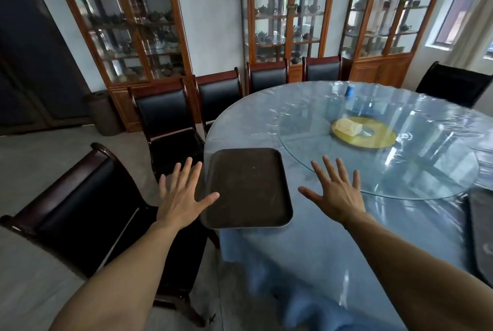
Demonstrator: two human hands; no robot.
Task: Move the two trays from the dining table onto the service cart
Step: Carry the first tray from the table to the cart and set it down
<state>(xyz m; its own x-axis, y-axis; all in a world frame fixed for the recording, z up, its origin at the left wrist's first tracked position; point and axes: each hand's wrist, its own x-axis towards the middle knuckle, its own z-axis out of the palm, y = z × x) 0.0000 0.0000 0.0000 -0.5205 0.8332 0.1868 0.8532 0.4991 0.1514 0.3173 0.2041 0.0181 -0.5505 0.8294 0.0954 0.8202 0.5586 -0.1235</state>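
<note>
Our left hand [181, 197] and right hand [336, 194], spread, flank the brown tray [248, 189] on the table [320, 237]; neither tray moved.

Dark brown tray [248, 186], blue tablecloth [306, 264]

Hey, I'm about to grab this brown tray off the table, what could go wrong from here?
1. The tray overhangs the table edge, so pressing its near corner may tip it off.
2. Both hands, left and right, are open and not yet gripping; a one-sided grab may let it slip.
3. The chair sits close by the left arm and may snag the tray as it swings away.
</note>
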